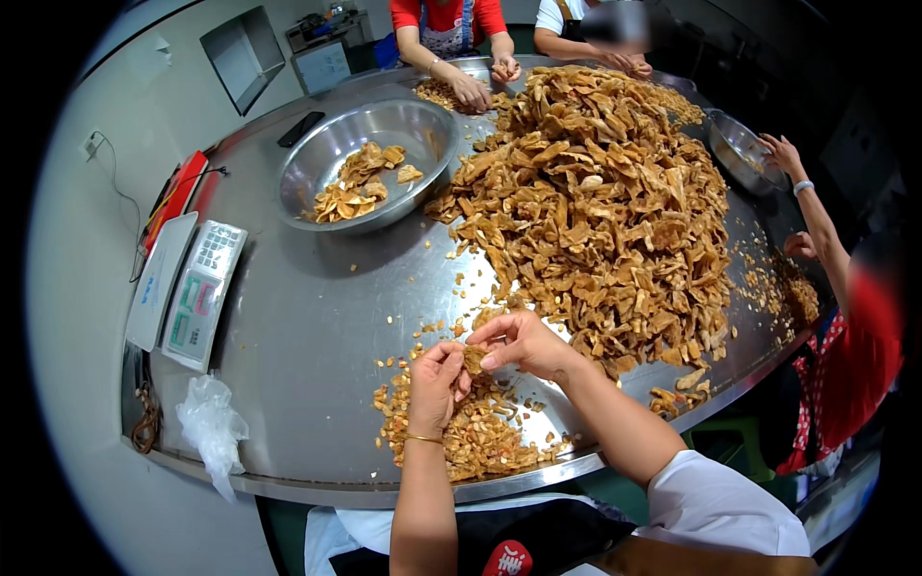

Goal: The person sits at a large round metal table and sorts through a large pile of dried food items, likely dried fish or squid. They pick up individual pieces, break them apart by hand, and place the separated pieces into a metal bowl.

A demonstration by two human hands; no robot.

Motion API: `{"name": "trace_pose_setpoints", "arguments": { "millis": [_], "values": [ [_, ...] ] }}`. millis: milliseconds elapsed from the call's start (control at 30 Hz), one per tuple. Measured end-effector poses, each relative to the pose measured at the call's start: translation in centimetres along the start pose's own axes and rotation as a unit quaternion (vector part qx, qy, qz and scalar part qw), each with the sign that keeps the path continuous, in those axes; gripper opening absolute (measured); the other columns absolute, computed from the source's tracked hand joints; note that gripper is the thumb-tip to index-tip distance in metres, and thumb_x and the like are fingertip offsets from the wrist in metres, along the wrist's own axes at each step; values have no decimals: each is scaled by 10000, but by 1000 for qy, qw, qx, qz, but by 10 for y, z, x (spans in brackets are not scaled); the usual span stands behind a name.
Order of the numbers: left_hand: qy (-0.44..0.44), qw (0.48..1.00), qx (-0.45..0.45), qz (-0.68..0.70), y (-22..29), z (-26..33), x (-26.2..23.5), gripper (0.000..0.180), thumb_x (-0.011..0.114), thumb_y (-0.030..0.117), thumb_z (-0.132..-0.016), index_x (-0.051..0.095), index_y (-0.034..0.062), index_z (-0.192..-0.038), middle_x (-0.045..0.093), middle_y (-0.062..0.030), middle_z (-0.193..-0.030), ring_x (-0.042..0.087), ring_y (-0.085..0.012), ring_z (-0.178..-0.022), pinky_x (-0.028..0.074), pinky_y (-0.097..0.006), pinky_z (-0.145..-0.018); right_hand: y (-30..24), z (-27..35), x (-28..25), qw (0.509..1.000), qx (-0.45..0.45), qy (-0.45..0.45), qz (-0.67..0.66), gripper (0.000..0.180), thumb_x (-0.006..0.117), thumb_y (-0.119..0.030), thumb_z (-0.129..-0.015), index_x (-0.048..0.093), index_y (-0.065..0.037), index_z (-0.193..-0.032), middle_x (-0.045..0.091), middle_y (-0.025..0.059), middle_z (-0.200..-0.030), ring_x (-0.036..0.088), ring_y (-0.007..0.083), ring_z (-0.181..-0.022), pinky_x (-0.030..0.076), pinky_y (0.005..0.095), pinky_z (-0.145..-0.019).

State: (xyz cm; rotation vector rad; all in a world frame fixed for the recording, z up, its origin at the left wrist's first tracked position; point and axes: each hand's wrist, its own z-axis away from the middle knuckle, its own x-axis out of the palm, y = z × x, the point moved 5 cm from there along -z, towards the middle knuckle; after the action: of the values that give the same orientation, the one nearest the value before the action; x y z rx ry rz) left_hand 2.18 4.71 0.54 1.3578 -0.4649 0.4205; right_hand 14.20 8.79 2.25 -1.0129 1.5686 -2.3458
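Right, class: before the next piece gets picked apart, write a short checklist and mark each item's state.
1. Piece held by both hands, left hand and right hand: ok.
2. Grip on it firm: cannot tell.
3. Small bits pile lies under the hands: ok.
4. Big heap within reach: ok.
5. Steel bowl has room: ok.
6. Table edge free of bits: not ok.

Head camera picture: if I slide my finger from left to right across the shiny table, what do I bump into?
White weighing scale → big metal bowl with some brown pieces → left hand → right hand, both pinching one brown piece → huge pile of brown pieces → smaller metal bowl at the far right.
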Motion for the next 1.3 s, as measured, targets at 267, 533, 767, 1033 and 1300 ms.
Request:
{"name": "trace_pose_setpoints", "arguments": {
  "millis": [267,533,767,1033,1300],
  "values": [
    [36,995,-16,87,-5,-2,-9,263,425,290,-845,468,53,-949,533,-34,-730,501,-88,-584,377,-173,-433,-14,8,32,864,-332,-5,379,258,587,72,-624,605,-73,-836,519,34,-781,483,170,-756,411,267,-667],
    [-11,971,-52,232,-2,1,-10,314,396,334,-847,451,67,-1002,535,-49,-853,515,-134,-717,418,-230,-524,-20,3,13,848,-340,45,404,370,495,123,-599,605,-90,-881,561,38,-864,471,216,-906,371,323,-797],
    [70,981,-14,182,7,2,-11,245,483,164,-817,462,43,-1029,528,-47,-860,508,-130,-740,438,-231,-562,-13,-5,-7,675,-304,193,644,315,564,38,-583,603,-90,-868,507,43,-950,424,243,-892,347,345,-755],
    [30,988,6,152,11,2,-13,203,515,163,-802,511,14,-940,493,-15,-673,435,-75,-513,360,-176,-396,-15,-8,-21,859,-230,207,408,159,606,-68,-700,589,-32,-854,577,67,-672,516,143,-624,399,253,-571],
    [125,992,16,-6,5,2,-12,148,581,123,-758,519,8,-827,486,-5,-620,403,-33,-456,280,-130,-321,6,-8,5,985,-73,63,143,220,634,-15,-668,555,0,-873,559,24,-694,517,71,-577,421,188,-520]
  ]
}}
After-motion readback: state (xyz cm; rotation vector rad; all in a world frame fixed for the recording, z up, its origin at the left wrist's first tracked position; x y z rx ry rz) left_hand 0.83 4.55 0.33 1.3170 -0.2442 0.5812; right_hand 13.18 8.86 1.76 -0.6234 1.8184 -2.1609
